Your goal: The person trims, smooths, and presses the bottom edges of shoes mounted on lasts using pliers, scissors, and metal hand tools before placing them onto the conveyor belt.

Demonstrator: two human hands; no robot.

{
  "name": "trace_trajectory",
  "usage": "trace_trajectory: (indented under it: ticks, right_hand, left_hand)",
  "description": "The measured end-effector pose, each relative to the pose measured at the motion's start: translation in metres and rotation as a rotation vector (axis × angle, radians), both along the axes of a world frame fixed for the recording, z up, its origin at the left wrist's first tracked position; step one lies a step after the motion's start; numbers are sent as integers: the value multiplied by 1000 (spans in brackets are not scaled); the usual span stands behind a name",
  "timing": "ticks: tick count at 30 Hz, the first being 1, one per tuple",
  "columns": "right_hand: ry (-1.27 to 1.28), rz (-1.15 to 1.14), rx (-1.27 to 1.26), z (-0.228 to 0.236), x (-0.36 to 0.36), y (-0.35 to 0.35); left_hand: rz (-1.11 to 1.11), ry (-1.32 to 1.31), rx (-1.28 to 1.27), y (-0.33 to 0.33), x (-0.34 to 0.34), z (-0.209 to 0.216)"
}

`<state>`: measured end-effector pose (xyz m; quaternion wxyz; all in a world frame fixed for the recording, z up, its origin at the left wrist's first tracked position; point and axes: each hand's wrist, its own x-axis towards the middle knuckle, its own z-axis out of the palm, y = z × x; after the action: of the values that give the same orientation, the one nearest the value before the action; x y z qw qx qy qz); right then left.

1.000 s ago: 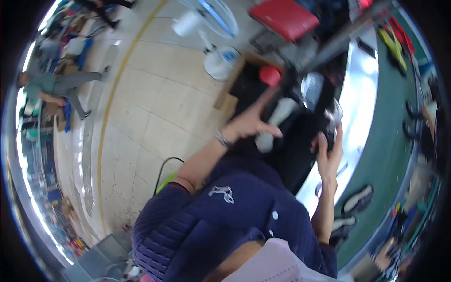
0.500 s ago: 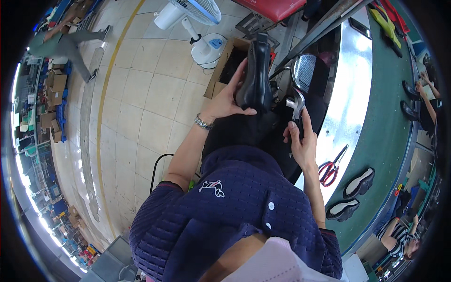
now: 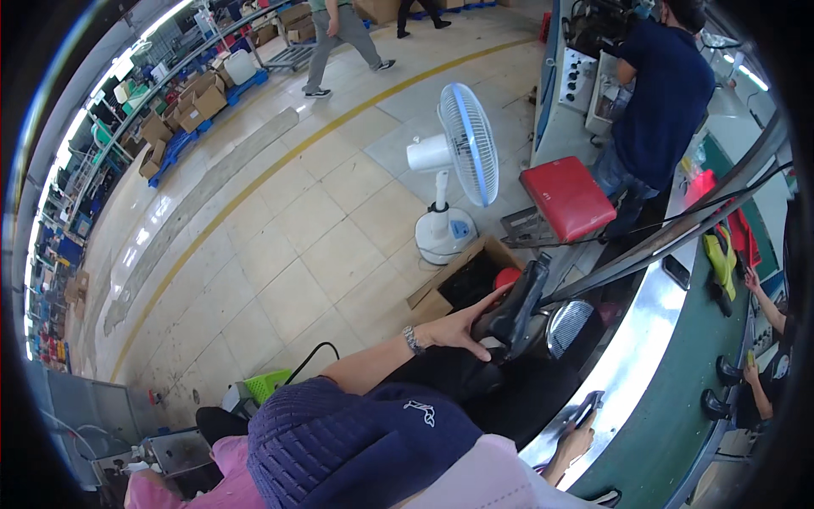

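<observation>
Black, faintly glossy material is covering the shoe [image 3: 520, 307], which is slanting up and away beyond the person's dark lap, near a round mesh-faced piece [image 3: 570, 329]. The left hand [image 3: 462, 331] is grasping the shoe: the thumb is lying along the near side, while the other fingers are reaching round the far side, partly hidden. The right hand [image 3: 577, 439] is staying apart from it, low at the metal bench [image 3: 649, 339], its fingers wrapping the near end of a metal tool [image 3: 588, 409]. Whether that tool is touching the bench top, I am not able to tell.

From where I am standing, the step in hand is looking like a tool change or pick-up, with the left hand steadying the shoe. In my judgement, the next move is calling for a secure left grip and a clear path between bench and shoe for the right hand.

Further out, a phone [image 3: 676, 271] is lying on the bench, and a pair of dark shoes [image 3: 716, 405] is resting on the green surface [image 3: 678, 399]. Beyond the shoe, an open carton [image 3: 421, 299], a white fan [image 3: 473, 144] and a red-topped stool [image 3: 568, 197] are standing on the floor; a co-worker [image 3: 666, 97] is facing a machine.
</observation>
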<state>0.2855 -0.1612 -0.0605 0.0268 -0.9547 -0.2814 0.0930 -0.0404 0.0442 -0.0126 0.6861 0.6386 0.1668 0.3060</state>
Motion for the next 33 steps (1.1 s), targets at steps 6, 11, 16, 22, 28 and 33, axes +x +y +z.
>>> trace_trajectory:
  ticks: [6, 11, 16, 22, 28, 33]
  right_hand:
    - [769, 459, 524, 55, -69, 45]
    - [2508, 352, 528, 65, -123, 66]
    - [1841, 156, 1035, 115, -122, 81]
    - [1177, 354, 972, 167, -79, 76]
    - [1085, 321, 992, 176, -73, 57]
    - [971, 326, 1104, 177, -78, 53]
  left_hand:
    - [-218, 194, -648, -9, 3, -20]
    - [-201, -323, -262, 7, 22, -2]
    - [228, -258, 121, 53, -74, 65]
    - [52, 100, 181, 5, -22, 118]
    - [159, 109, 384, -49, -8, 101]
    - [244, 147, 541, -57, -2, 99]
